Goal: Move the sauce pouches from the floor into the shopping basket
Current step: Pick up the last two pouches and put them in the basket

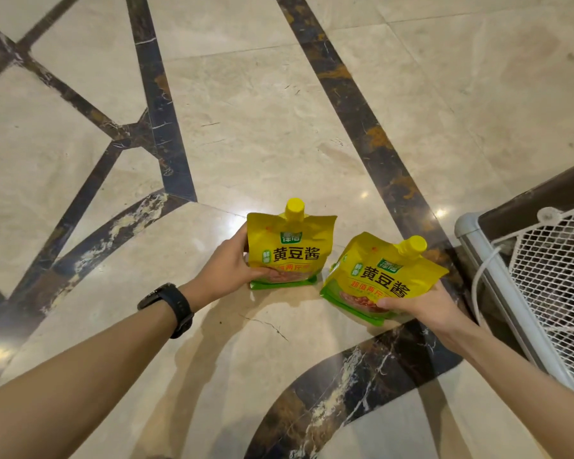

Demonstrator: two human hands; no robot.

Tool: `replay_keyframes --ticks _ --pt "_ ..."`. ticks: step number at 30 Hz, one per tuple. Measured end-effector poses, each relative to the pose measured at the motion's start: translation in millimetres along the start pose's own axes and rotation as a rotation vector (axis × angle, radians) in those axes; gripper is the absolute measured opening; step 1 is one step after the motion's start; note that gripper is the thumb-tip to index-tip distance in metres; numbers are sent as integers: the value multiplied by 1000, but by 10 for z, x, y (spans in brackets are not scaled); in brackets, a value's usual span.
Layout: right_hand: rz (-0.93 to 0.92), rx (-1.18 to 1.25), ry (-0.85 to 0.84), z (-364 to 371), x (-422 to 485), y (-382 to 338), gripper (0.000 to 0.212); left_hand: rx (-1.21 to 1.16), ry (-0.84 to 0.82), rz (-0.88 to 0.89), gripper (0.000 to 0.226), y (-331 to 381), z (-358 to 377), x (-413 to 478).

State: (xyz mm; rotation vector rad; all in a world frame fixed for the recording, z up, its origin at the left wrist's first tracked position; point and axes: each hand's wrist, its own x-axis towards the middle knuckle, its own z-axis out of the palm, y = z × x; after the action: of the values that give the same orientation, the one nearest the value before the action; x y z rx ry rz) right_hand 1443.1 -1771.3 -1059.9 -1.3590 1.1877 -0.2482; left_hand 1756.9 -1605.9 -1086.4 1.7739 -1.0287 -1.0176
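On beige marble floor (279, 94), both hands grip yellow pouches.

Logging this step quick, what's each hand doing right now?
Left hand: closed on the upright left sauce pouch.
Right hand: closed on the tilted right sauce pouch.

Left wrist: wearing a black watch (169, 308) with a broad black strap.
Forearms: both showing bare, no sleeves in view.
Right wrist: wearing nothing.
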Motion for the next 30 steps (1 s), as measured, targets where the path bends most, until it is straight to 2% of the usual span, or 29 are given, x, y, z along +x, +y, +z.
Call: replay_keyframes --ticks 2,6,12,15,18,20,23,27,30 --pt "12 7 16 14 11 7 69 -79 5 -24 80 -34 45 0" --pt "0 -29 37 61 23 -2 57 -180 66 -69 91 -63 212 -5" --pt "29 -46 44 87 22 -26 51 -310 55 -156 67 47 85 25" --pt "38 -23 44 84 43 -54 49 -384 29 -299 54 -84 55 -119" --pt "31 20 52 76 78 -43 50 -353 14 -439 58 -284 47 -254" --pt "27 5 36 71 96 -88 50 -340 35 -471 64 -321 57 -287" --pt "31 -68 -61 23 136 -266 52 -302 41 -451 71 -273 111 -300" --pt "167 -85 -328 27 193 -413 68 -293 32 -444 79 -304 126 -319" --pt "234 -89 -328 298 202 -231 49 -274 37 -446 81 -335 118 -316"
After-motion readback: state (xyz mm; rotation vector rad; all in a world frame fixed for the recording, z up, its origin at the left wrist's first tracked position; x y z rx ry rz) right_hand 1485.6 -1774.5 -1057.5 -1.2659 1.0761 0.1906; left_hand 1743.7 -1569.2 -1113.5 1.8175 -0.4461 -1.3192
